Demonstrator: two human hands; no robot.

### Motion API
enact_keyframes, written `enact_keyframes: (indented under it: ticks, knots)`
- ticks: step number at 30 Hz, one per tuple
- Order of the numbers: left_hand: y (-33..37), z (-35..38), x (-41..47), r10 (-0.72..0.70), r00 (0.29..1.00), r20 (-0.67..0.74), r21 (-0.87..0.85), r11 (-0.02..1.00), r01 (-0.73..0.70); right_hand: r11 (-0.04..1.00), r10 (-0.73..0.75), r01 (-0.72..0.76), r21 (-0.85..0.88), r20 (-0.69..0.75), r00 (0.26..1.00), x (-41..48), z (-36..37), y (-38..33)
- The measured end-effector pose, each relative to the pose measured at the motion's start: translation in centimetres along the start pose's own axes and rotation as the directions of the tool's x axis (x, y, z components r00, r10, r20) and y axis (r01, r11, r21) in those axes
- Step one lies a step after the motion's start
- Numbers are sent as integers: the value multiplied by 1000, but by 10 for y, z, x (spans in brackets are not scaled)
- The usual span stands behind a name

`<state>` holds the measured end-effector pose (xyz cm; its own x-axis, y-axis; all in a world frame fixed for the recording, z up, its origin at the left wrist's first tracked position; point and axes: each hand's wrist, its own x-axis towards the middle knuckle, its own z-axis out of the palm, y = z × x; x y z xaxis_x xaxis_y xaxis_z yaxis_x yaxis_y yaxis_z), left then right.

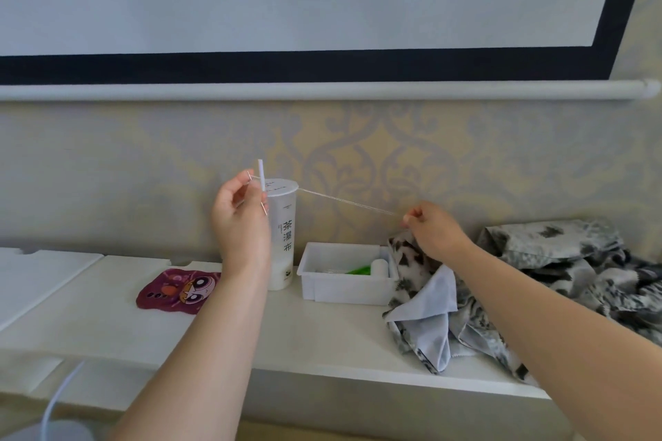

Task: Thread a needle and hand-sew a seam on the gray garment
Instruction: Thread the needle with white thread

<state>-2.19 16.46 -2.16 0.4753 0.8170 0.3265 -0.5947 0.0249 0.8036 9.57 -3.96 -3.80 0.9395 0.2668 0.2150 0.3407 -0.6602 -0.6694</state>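
Left hand (238,211) is curled, pinching a thin silver steel needle (265,210) mid-shaft, raised left of centre. Needle is stiff, light, slick and sharp, so the mid-shaft grip looks best. Its long axis is steep: the upper end leans left and the lower end points down-right. Fine white thread (340,199) is limp, runs taut from the upper end rightward, and probably snaps if yanked. Right hand (431,229) pinches its far end with its fingertips. Soft gray patterned garment (422,311) is heaped on the white shelf (286,326), right, untouched.

white shelf (286,333) with cup (283,243), tray (344,285), pouch (179,292), garment (573,261)
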Motion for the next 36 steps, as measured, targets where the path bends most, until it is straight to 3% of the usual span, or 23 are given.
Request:
enact_keyframes:
  ticks: [5,12,28,36]
  knots:
    - [-21,-19,-6,-82,995,-57,58,995,85,999,29,-27,20,-82,996,-5,-10,13]
    - [-15,-23,-5,-160,979,-124,-37,987,156,998,44,-56,-34,-269,962,-13,-33,32]
    - [45,-14,-7,-133,970,-204,-152,983,102,947,103,-185,-263,-297,949,-32,-44,74]
    - [76,-14,-14,53,978,-201,-180,979,-90,869,126,-192,-456,-172,977,-47,-45,73]
